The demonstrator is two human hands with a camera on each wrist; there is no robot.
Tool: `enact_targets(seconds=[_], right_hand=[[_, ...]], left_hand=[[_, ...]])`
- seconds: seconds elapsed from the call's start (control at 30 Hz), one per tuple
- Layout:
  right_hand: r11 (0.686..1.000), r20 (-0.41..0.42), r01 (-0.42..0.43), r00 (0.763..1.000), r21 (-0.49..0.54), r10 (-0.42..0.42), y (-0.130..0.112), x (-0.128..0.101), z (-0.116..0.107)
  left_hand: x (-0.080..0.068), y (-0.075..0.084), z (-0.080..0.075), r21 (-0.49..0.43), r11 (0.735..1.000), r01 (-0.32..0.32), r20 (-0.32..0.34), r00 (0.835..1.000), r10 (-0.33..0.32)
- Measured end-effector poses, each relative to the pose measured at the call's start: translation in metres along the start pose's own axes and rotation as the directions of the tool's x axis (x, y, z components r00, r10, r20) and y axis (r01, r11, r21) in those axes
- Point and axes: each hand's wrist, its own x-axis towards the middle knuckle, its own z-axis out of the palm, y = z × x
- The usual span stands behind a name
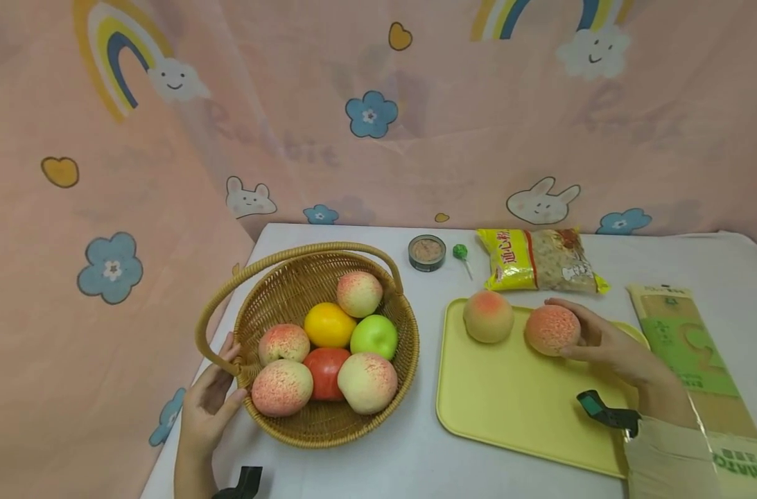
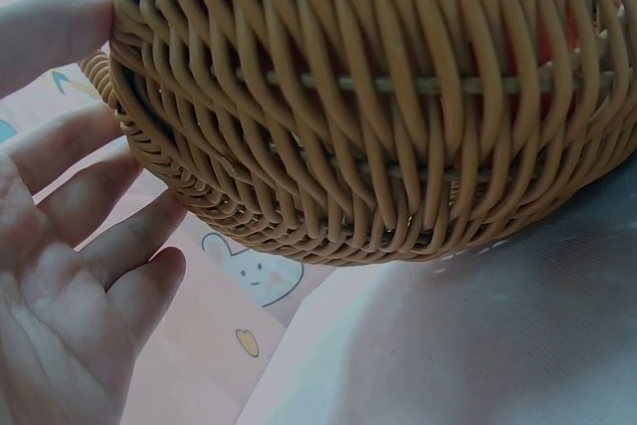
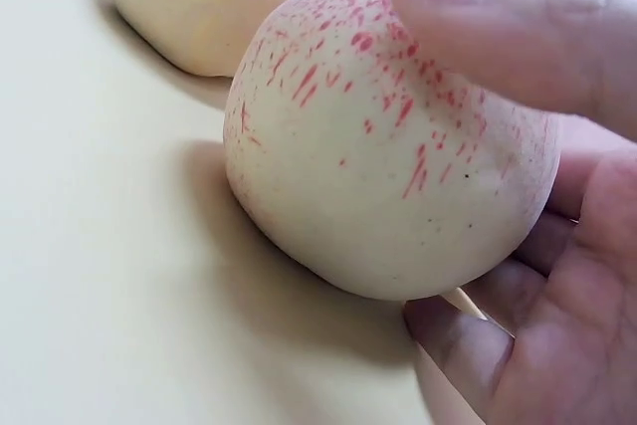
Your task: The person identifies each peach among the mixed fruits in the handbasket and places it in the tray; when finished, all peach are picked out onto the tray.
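Note:
My right hand (image 1: 609, 346) holds a speckled red peach (image 1: 552, 330) over the yellow-green tray (image 1: 516, 409). In the right wrist view the thumb lies along the top of the peach (image 3: 388, 166) and the fingers (image 3: 463, 345) come round its lower side. A second, paler peach (image 1: 488, 317) sits on the tray to its left. At the left side of a wicker basket (image 1: 328, 433), my left hand (image 1: 210, 402) touches the rim, its fingers loosely spread, by the handle's base. The basket holds several peaches (image 1: 282, 387), an orange (image 1: 330, 325), a green apple (image 1: 374, 337) and a red fruit (image 1: 326, 374).
Behind the tray lie a yellow food bag (image 1: 543, 260), a green lollipop (image 1: 460, 252) and a small open can (image 1: 426, 252). A long green and tan packet (image 1: 690, 339) lies at the right. A pink patterned cloth (image 1: 372, 173) hangs behind the white table (image 1: 385, 478).

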Motion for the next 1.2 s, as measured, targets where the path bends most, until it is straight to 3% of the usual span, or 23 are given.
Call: enact_targets(seconds=[0.17, 0.33, 0.5, 0.63, 0.73, 0.97, 1.03, 1.2], right_hand=[[0.999, -0.052, 0.032, 0.998, -0.032, -0.034, -0.003, 0.001, 0.002], [0.989, -0.150, 0.108, 0.981, -0.103, -0.123, -0.015, -0.001, 0.004], [0.983, -0.205, 0.167, 0.962, -0.080, -0.180, -0.033, -0.001, 0.009], [0.973, -0.221, 0.198, 0.950, -0.119, -0.221, -0.053, 0.002, 0.018], [0.958, -0.201, 0.253, 0.940, -0.135, -0.277, -0.066, 0.006, 0.029], [0.910, -0.062, 0.414, 0.907, -0.031, -0.416, -0.086, 0.024, 0.063], [0.902, -0.019, 0.432, 0.902, 0.004, -0.432, -0.090, 0.030, 0.074], [0.920, 0.060, 0.390, 0.920, -0.036, -0.387, -0.103, 0.050, 0.102]], left_hand=[[0.000, -0.001, -0.002, -0.017, 1.000, -0.025, 0.025, 0.999, 0.026], [-0.003, -0.001, -0.002, -0.002, 1.000, -0.020, 0.022, 1.000, 0.020], [-0.003, 0.000, -0.002, 0.004, 1.000, -0.005, 0.013, 1.000, 0.005], [-0.001, 0.001, -0.001, 0.007, 1.000, 0.006, 0.009, 1.000, -0.006], [0.000, 0.001, 0.000, 0.009, 1.000, 0.008, 0.008, 1.000, -0.008], [-0.001, 0.002, -0.001, 0.010, 1.000, 0.000, 0.013, 1.000, 0.000], [0.000, 0.001, -0.001, 0.003, 1.000, -0.007, 0.021, 1.000, 0.007], [0.002, 0.000, -0.001, 0.009, 1.000, -0.016, 0.026, 1.000, 0.016]])
